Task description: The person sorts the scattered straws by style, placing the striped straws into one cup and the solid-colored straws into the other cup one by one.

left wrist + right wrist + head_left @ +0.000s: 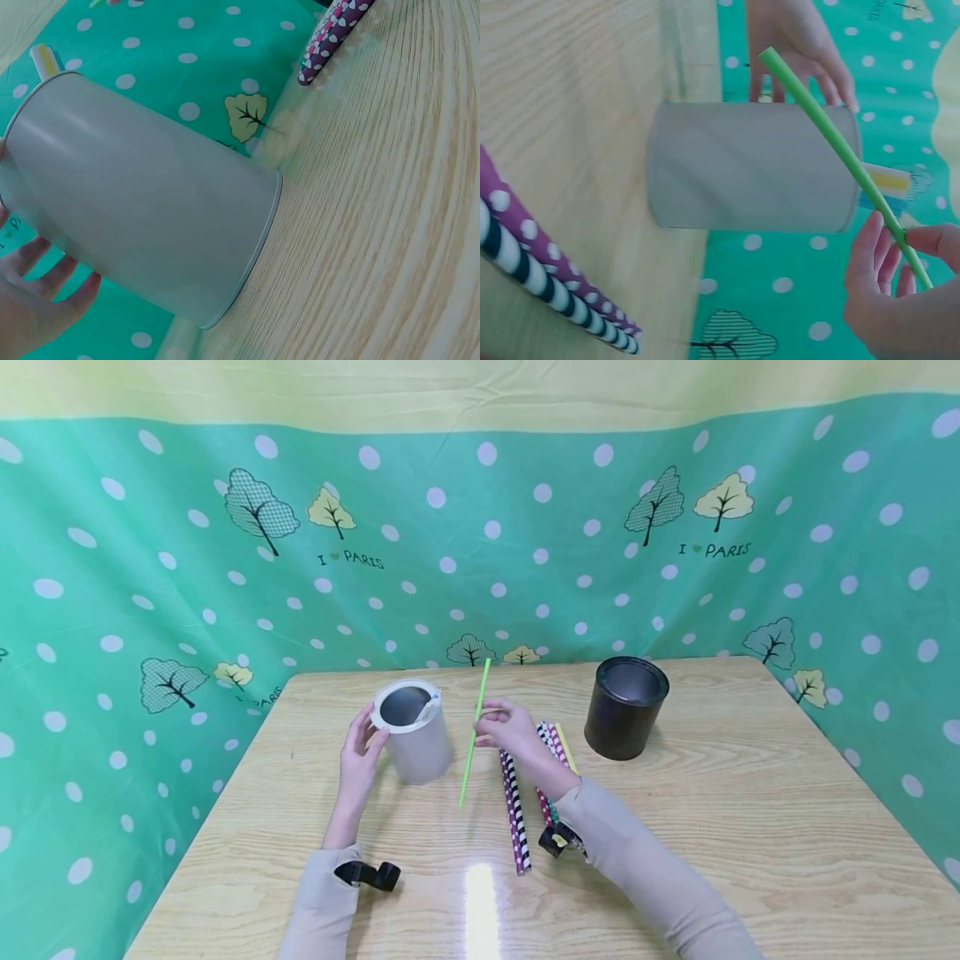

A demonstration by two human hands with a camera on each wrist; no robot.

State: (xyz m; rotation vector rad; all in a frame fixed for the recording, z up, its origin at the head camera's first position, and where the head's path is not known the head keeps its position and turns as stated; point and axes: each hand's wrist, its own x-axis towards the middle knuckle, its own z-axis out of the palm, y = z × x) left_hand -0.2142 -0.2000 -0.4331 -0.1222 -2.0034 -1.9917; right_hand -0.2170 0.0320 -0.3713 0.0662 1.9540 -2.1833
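My left hand (362, 760) holds a pale grey-white can (420, 753) by its white rim, with the thumb at the front and the fingers along the left side. The can stands upright on the table, its top uncovered. A short white piece with yellow and blue marks (887, 182) sticks out past the rim. Between the thumb and fingertips of my right hand (513, 732), a light green paper straw (469, 766) is pinched, raised and slanted just right of the can. In the right wrist view the straw (832, 135) overlaps the can.
Several patterned straws lie on the wooden table (720, 827) under my right forearm, including a purple dotted one (514, 827) and a black-and-white striped one (522, 843). An uncovered black can (624, 714) stands to their right. A green dotted curtain (540, 560) hangs behind the table.
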